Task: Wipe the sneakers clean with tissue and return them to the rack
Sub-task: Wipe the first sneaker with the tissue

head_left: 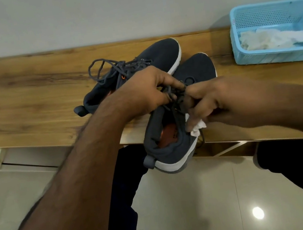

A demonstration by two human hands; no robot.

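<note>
Both hands are busy on the near sneaker point(174, 147), which hangs half off the front edge of the wooden bench point(22, 97), heel toward the camera. The left hand point(148, 91) comes in from seven o'clock and has its fingers curled into the dark laces at the tongue. The right hand point(211, 102), reaching in from three o'clock, pinches those same laces and keeps a crumpled white tissue point(197, 128) tucked under its lower fingers, pressed against the shoe's side.

So the wiping looks to be in mid-course on this shoe, or pausing for the laces; hard to call which. The second sneaker point(138, 66) lies on the bench at eleven o'clock from the first, toe touching it, laces loose and sprawled. Whether it has been cleaned I cannot tell. No rack shows anywhere, so the return step is all still to come.

Out at two o'clock sits a blue basket point(246, 59) against the wall point(127, 3), holding a heap of white tissues point(275, 40), well apart from the shoes. Below, dark trouser legs and a glossy tiled floor point(203, 207).

In the way? Those trailing laces could snag the tissue, and the overhanging shoe rests largely on the grip.
</note>
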